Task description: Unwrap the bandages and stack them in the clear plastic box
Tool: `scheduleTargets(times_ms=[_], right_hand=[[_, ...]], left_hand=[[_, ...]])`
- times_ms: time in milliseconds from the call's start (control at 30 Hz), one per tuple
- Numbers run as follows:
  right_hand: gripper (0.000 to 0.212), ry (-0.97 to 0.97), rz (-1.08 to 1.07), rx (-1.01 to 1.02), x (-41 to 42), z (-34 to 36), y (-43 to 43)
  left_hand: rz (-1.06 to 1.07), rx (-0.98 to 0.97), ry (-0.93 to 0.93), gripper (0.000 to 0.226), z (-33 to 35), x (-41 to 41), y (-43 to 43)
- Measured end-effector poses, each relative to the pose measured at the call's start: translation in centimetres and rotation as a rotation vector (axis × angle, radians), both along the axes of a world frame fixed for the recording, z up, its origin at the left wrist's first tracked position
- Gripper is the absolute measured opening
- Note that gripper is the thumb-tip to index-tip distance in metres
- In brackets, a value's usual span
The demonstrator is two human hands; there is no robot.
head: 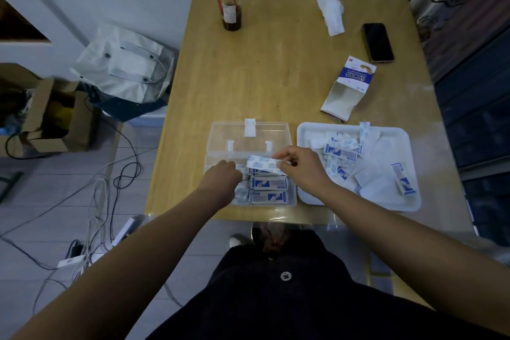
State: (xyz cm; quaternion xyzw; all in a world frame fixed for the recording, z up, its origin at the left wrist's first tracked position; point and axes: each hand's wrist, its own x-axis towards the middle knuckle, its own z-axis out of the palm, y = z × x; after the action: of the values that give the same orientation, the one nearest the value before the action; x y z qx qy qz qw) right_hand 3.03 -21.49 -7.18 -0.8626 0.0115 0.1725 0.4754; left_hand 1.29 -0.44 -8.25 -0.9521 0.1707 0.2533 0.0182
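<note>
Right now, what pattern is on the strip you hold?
White with pale blue print; strip shows best in head view.

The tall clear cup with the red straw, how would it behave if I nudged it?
The cup is tall and narrow, so a push near the rim would probably tip it. Only a little dark drink sits at the bottom, so it is likely light and might slide on the smooth table.

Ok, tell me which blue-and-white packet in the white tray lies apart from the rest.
The packet alone by the right edge of the white tray; the others cluster toward its left side.
</note>
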Motion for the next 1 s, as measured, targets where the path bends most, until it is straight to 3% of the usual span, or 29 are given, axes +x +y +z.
scheduleTargets(times_ms=[367,600,733,900,1000], right_hand=[[0.014,0.012,0.017,0.028,0.34,0.08,0.20],[0.014,0.010,0.012,0.026,0.47,-0.11,0.02],[0.014,0.013,0.005,0.036,0.64,-0.12,0.04],[0.013,0.025,-0.007,0.060,0.86,0.25,0.58],[0.014,0.028,-0.009,0.055,0.99,0.43,0.71]], left_hand=[[-0.095,0.100,-0.004,0.061,0.16,0.21,-0.46],[-0.094,0.155,-0.050,0.035,-0.05,0.55,-0.37],[-0.093,0.138,-0.061,0.044,0.15,0.32,-0.07],[-0.132,0.196,-0.099,0.025,0.71,0.44,0.04],[-0.144,0.162,-0.105,0.029,0.77,0.20,0.42]])
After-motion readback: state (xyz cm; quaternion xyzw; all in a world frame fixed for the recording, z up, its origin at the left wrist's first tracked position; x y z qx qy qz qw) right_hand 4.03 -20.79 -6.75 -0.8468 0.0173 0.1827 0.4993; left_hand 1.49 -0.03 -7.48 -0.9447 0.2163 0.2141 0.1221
